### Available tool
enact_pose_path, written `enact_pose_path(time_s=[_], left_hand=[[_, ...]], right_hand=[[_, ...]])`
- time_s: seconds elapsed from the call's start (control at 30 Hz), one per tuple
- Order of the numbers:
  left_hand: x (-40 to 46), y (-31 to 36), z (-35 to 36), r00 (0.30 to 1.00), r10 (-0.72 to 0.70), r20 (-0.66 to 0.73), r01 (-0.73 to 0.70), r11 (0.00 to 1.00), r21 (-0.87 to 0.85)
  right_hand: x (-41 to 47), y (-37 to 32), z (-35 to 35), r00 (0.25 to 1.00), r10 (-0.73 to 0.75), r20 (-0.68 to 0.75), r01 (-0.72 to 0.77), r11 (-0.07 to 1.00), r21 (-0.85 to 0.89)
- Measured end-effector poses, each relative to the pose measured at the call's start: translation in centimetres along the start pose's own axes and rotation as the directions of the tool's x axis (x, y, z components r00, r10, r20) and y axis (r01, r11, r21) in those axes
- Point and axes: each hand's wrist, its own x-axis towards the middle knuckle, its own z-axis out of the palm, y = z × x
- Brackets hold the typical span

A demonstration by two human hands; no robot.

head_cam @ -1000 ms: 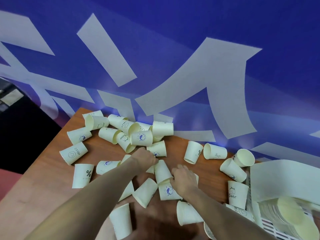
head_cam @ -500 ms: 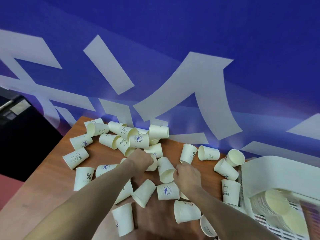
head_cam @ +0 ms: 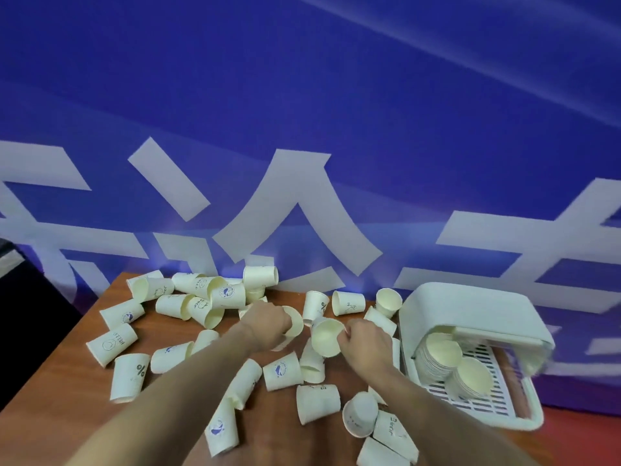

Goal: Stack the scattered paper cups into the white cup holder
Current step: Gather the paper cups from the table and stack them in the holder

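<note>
Several cream paper cups lie scattered on a brown wooden table. My left hand grips one cup lifted off the table, its mouth facing right. My right hand grips another cup with its open mouth turned toward me. The two held cups are close together, just apart. The white cup holder stands at the right edge with two stacks of cups lying inside it on a slotted tray.
A blue banner with large white shapes rises directly behind the table. A dense pile of cups sits at the back left. The table's left edge drops to a dark floor.
Both hands have lifted their cups off the table and brought them toward each other. The camera has tilted up and right, bringing the cup holder further into view.
</note>
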Motion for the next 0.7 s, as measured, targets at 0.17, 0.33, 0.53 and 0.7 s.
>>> enact_pose_path(time_s=[0.17, 0.33, 0.53, 0.7], left_hand=[[0.6, 5.6, -2.6, 0.998, 0.056, -0.018, -0.056, 0.998, -0.038], [2.2, 11.5, -5.2, 0.991, 0.132, -0.029, -0.134, 0.989, -0.059], [4.6, 18.5, -8.6, 0.972, 0.227, -0.054, -0.231, 0.970, -0.079], [5.8, 24.3, -10.6, 0.952, 0.298, -0.065, -0.303, 0.950, -0.074]], right_hand=[[-2.4, 4.7, -2.3, 0.998, 0.040, -0.040, -0.039, 0.999, 0.006], [-4.3, 10.7, -4.3, 0.992, 0.100, -0.082, -0.098, 0.995, 0.024], [-6.4, 18.5, -6.4, 0.980, 0.181, -0.077, -0.179, 0.983, 0.035], [-7.8, 23.9, -7.4, 0.969, 0.238, -0.074, -0.235, 0.971, 0.042]])
